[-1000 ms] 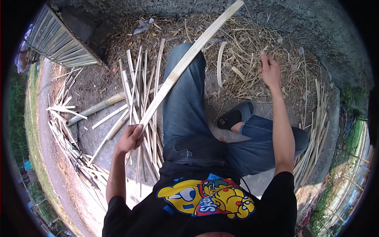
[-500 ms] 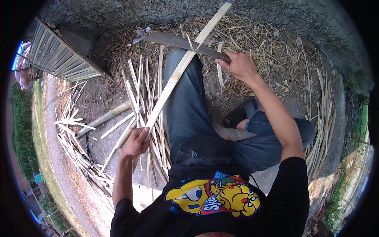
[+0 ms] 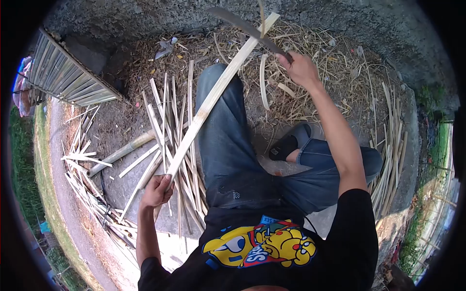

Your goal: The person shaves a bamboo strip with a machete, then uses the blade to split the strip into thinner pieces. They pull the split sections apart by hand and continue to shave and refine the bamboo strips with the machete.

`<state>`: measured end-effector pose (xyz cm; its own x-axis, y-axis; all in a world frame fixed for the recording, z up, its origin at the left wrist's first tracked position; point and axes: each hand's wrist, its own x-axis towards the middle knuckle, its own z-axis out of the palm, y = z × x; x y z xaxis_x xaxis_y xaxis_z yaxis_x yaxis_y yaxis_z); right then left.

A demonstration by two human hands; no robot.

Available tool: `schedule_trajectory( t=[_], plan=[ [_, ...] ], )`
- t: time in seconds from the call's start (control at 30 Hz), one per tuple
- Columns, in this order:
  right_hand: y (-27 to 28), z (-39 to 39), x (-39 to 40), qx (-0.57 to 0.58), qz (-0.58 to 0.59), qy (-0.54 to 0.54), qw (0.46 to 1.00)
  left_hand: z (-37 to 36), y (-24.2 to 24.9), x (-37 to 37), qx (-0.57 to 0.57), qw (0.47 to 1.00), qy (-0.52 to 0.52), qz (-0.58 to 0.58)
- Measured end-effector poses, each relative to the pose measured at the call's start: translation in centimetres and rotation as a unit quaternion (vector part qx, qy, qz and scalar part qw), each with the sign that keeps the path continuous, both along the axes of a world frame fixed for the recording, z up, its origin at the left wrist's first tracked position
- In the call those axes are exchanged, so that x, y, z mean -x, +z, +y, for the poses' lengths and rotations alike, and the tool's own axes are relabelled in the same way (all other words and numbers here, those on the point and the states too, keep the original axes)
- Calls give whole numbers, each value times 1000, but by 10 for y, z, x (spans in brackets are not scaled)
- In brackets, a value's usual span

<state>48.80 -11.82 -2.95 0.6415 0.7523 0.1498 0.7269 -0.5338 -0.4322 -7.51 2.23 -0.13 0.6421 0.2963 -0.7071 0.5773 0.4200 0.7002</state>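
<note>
My left hand (image 3: 158, 190) is closed around the lower end of a long, pale bamboo strip (image 3: 208, 102). The strip slants up and to the right across my bent knee (image 3: 219, 82). In my right hand (image 3: 299, 68) I grip the handle of a machete (image 3: 242, 26), fingers wrapped around it. The dark blade crosses the strip near its far end, and a thin shaving (image 3: 262, 14) stands up where they meet.
Split bamboo strips (image 3: 182, 145) lie beside my left leg, with a bamboo pole (image 3: 126, 151) among them. More strips (image 3: 392, 145) are stacked at the right. Shavings (image 3: 310, 106) cover the ground before a rough wall (image 3: 174, 19). A bamboo rack (image 3: 73, 70) leans at upper left.
The machete has moved up along the strip toward its far end, with my right hand going upward. My left hand and the strip have shifted down and left.
</note>
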Motion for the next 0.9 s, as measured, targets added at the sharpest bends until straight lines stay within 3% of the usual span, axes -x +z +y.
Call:
schedule_trajectory(
  t=[0.03,0.07,0.13,0.2,0.33,0.5,0.57,0.63,0.7,0.8,0.87,0.9],
  plan=[
    [-3,-3,-41,-17,24,-91,995,-3,5,6,-29,999,-20,8],
    [2,-3,-81,45,150,-231,960,1,9,13,-11,1000,-15,15],
    [-27,-26,-155,-124,320,-396,852,7,-5,43,-83,995,-45,20],
    [-44,-59,-179,-306,406,-396,765,-2,-2,45,-82,996,-16,24],
    [-18,-87,-115,-322,417,-329,784,-12,-6,13,-183,983,-24,21],
    [6,-71,-9,-209,319,-158,911,-5,4,-37,-342,935,-73,55],
    [-4,-56,19,-143,162,-60,975,-4,5,-49,-416,904,-93,45],
    [17,-39,74,-40,120,5,992,-6,9,-60,-406,907,-94,53],
    [12,-30,117,-38,164,71,983,-8,17,-69,-423,899,-101,58],
    [14,-26,153,-30,8,162,986,-14,18,-69,-436,892,-94,70],
    [13,-19,131,1,-31,139,990,-17,10,-49,-435,894,-84,73],
    [14,-16,102,21,-15,72,997,-18,8,-35,-451,886,-81,77]
  ],
)
